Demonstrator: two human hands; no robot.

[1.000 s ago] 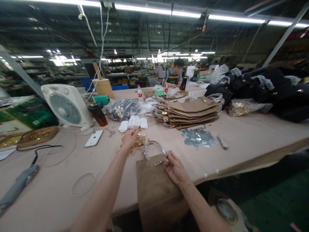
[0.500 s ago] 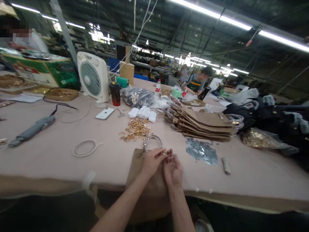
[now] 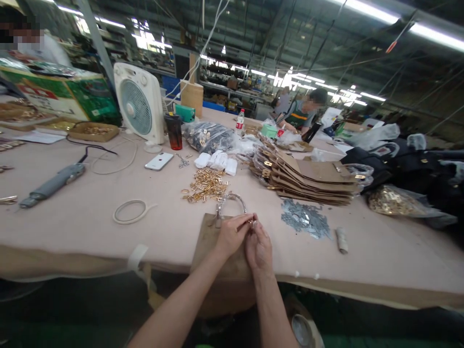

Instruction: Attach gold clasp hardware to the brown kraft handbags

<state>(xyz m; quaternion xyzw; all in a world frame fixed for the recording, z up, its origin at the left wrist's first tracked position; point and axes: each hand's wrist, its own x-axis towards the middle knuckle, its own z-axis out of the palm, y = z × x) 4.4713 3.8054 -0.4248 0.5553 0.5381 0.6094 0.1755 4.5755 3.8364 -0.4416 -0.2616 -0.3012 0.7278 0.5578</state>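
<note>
My left hand (image 3: pixel 234 233) and my right hand (image 3: pixel 258 247) meet at the fingertips over a brown bag piece (image 3: pixel 207 241) on the table's front edge. Both are closed in a pinch around something small and shiny, too small to name. At the top of the bag piece stands a looped handle (image 3: pixel 236 196) in clear wrapping, just beyond my left hand. A pile of gold-coloured metal fittings (image 3: pixel 207 185) lies behind the handle. Thin grey metal plates (image 3: pixel 306 218) are heaped to the right of my right hand.
A stack of brown bag pieces (image 3: pixel 315 181) stands at the back right, near black bags (image 3: pixel 431 169). On the left lie a tape roll (image 3: pixel 115 216), a grey electric screwdriver-like tool (image 3: pixel 54 185) and a phone (image 3: pixel 159 161). Behind are a fan (image 3: pixel 139 106) and a dark tumbler (image 3: pixel 174 133). A person (image 3: pixel 302 113) sits across.
My right hand's fingers have curled in from an open palm and now meet my left fingertips. The view has shifted slightly; the bag piece stays under my hands.
</note>
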